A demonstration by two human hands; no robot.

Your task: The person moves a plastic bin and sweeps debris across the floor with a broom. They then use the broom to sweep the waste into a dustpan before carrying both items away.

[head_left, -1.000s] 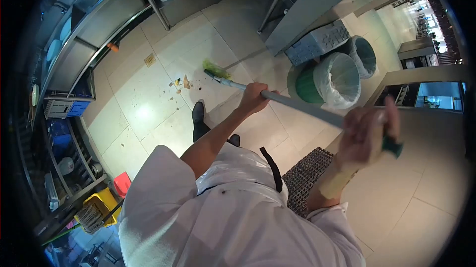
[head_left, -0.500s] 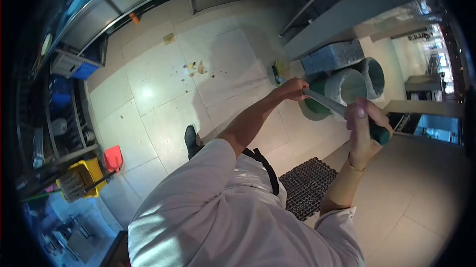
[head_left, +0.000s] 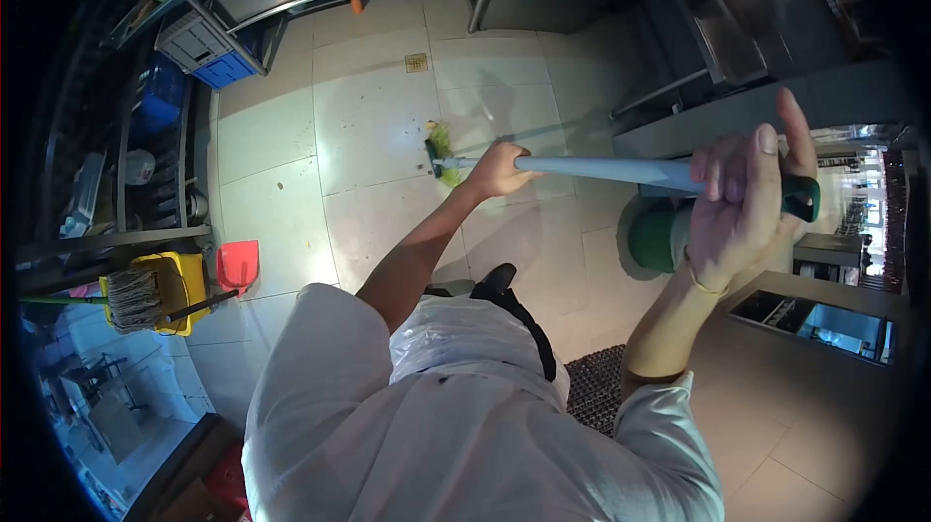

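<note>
One broom (head_left: 606, 169) has the left hand (head_left: 499, 171) wrapped around its shaft, the right hand (head_left: 735, 213) around its upper end; its green bristles (head_left: 441, 141) sit nearer the wearer than the floor drain (head_left: 416, 63).

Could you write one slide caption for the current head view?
Left hand and right hand hold a broom on a tiled floor, a red dustpan near a yellow bucket.

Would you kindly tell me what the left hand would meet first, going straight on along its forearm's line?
Going straight on, the left hand would probably meet the tiled floor; nothing else shows in between, though depth is hard to judge here.
</note>
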